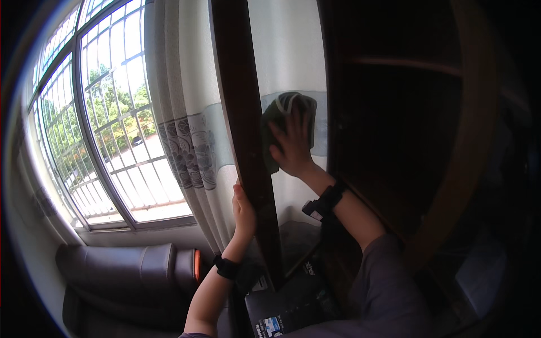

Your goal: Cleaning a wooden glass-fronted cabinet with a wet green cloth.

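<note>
A dark cabinet door frame (243, 105) with a glass pane (291, 67) stands upright before me, and a light curtain shows through the pane. My left hand (244, 213) grips the door's outer edge. Against the glass, my right hand (293, 141) presses a dark green cloth (270, 156) with a pale looped edging, its fingers spread over the fabric. Each wrist wears a black strap, the right one with a small box on it.
Dark cabinet shelves (405, 63) fill the right side. Below the door lies a black box (291, 300) bearing writing. A brown leather sofa (122, 266) stands at lower left, under a barred window (135, 114) with a patterned curtain (190, 148).
</note>
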Action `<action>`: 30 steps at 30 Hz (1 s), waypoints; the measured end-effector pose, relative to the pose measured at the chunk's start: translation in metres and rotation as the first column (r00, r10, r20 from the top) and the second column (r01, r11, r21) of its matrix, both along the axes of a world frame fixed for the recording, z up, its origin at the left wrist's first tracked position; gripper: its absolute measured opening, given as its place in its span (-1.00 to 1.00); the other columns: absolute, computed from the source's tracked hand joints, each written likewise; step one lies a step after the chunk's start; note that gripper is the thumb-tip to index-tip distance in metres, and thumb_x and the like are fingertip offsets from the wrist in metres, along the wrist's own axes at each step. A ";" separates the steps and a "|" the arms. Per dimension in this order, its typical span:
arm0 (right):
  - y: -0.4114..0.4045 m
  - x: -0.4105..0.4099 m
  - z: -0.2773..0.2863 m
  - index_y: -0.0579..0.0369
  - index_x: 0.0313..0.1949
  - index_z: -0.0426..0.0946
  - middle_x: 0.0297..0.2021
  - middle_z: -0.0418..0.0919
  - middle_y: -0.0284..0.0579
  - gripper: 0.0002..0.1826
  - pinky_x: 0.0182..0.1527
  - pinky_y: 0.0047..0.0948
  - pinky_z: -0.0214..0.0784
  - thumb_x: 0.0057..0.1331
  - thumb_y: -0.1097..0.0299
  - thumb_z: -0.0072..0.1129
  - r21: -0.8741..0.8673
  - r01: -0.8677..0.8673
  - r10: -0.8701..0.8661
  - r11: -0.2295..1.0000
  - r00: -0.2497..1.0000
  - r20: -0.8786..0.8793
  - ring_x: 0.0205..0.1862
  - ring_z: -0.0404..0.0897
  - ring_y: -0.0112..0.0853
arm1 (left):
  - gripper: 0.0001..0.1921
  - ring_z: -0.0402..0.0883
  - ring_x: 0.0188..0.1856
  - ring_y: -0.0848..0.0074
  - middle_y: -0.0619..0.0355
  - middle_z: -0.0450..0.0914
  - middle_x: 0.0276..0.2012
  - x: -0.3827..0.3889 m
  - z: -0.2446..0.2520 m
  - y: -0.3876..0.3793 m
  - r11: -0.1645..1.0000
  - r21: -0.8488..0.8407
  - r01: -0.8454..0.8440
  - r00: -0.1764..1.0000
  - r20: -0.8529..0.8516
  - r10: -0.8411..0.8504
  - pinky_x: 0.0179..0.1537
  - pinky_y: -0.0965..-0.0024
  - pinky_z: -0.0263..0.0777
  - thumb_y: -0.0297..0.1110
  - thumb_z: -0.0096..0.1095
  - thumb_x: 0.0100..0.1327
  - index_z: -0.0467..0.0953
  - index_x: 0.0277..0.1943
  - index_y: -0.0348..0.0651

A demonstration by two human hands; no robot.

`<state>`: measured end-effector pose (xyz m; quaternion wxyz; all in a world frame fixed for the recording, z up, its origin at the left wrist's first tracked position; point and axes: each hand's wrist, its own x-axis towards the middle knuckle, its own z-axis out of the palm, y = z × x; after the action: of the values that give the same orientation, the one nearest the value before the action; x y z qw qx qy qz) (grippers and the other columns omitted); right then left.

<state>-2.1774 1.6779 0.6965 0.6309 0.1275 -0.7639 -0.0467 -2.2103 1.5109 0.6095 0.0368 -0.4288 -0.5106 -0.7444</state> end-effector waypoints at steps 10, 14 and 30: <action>-0.010 0.001 0.232 -0.10 0.25 -0.15 0.21 -0.10 0.13 -0.45 0.19 0.04 -0.33 0.29 0.10 -0.39 0.049 0.063 -0.051 0.997 0.975 -0.218 0.25 -0.14 0.00 | -0.40 0.31 0.01 0.41 0.03 0.36 -0.03 0.027 0.005 0.000 0.999 0.032 -0.023 0.998 -0.059 0.024 0.06 0.45 0.09 0.03 -0.59 0.32 0.15 0.13 -0.35; -0.041 -0.002 0.179 -0.01 0.20 0.02 0.17 -0.01 0.16 -0.48 0.20 -0.02 -0.30 0.27 0.14 -0.31 0.184 -0.016 0.067 0.983 0.960 -0.273 0.23 -0.09 -0.01 | -0.39 0.35 -0.03 0.44 0.04 0.38 -0.06 0.004 -0.003 -0.002 1.000 0.013 -0.002 1.000 0.011 0.002 0.02 0.48 0.15 0.05 -0.58 0.31 0.17 0.11 -0.34; -0.033 0.003 -0.085 -0.04 0.07 0.28 0.16 0.07 0.04 -0.53 0.20 0.04 -0.45 0.18 0.11 -0.20 -0.137 -0.100 0.112 0.985 0.990 0.085 0.24 -0.07 -0.03 | -0.35 0.33 0.02 0.46 0.09 0.32 0.04 0.011 0.021 -0.011 0.992 0.032 0.126 0.925 0.356 -0.129 0.06 0.48 0.16 0.14 -0.35 0.25 0.16 0.14 -0.29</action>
<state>-2.1740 1.6446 0.6116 0.6038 0.1278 -0.7856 0.0438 -2.1993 1.4999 0.6304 -0.1034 -0.3184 -0.4767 -0.8128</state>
